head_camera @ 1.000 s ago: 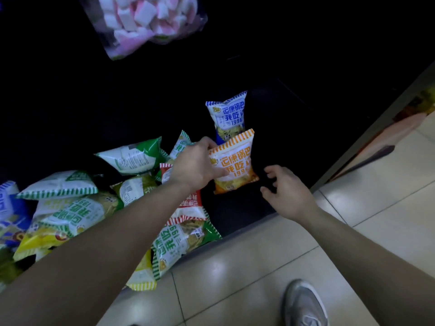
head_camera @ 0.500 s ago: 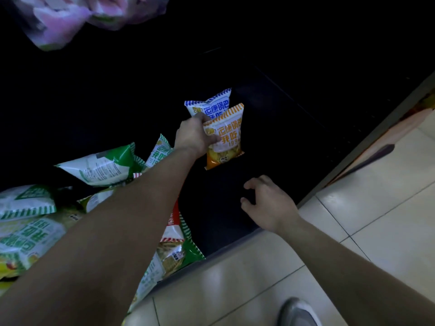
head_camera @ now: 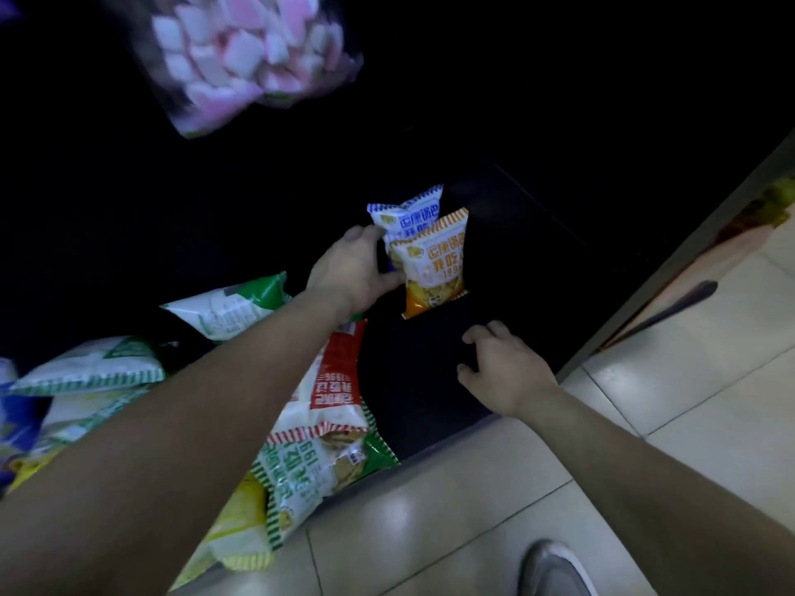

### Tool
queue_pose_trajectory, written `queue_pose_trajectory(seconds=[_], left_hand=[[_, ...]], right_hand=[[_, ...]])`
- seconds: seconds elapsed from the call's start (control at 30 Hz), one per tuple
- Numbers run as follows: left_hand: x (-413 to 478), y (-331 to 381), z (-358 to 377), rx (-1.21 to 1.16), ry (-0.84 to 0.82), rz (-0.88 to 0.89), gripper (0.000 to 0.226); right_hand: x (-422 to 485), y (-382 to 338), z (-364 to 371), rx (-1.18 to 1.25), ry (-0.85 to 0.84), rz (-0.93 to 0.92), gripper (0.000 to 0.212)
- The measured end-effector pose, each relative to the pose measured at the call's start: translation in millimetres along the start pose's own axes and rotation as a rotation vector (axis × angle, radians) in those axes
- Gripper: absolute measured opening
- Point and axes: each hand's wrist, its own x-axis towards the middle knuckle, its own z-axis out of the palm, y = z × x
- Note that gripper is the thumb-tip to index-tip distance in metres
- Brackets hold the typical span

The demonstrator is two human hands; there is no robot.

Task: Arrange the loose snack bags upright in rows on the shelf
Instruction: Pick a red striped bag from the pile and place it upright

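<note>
Behind the orange bag (head_camera: 434, 268) stands a blue bag (head_camera: 408, 212); the left hand (head_camera: 352, 275) grips the orange bag's left edge; below it the right hand (head_camera: 507, 372) hovers, loosely curled, empty.

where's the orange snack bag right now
Head view, mid-frame on the dark shelf: the orange bag stands upright just in front of the blue bag, the left hand holding its left edge.

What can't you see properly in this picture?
All in the head view:
The blue-and-white snack bag, lower part hidden behind the orange-and-white snack bag and left hand.
The pink-and-white marshmallow bag, blurred, top cut by the frame edge.
The grey shoe, cut off by the bottom edge.
The black shelf, back too dark.
</note>
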Motion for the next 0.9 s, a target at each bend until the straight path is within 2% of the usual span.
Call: queue_pose_trajectory(seconds=[0.13,0.27,0.4,0.5,0.67,0.8,0.9], left_hand=[[-77,-42,-62,0.091,-0.135,-0.060,0.076],[-145,-77,-99,0.111,-0.148,-0.207,0.077],[-193,-97,-98,0.095,-0.215,-0.240,0.075],[-203,-104,-89,0.107,-0.289,-0.196,0.080],[-198,-117,-75,0.135,-0.335,-0.163,0.083],[-198,-132,-66,0.159,-0.369,-0.149,0.078],[-197,-145,-61,0.122,-0.385,-0.178,0.080]], right_hand=[[-20,-39,-42,-0.047,0.003,-0.063,0.056],[-38,-84,-71,-0.076,0.059,-0.152,0.052],[-53,-118,-56,-0.128,0.056,-0.206,0.052],[-57,-129,-24,-0.208,-0.031,-0.223,0.053],[-40,-130,19,-0.194,-0.120,-0.207,0.069],[-23,-138,43,-0.026,-0.204,-0.217,0.101],[-16,-145,59,-0.062,-0.168,-0.313,0.116]])
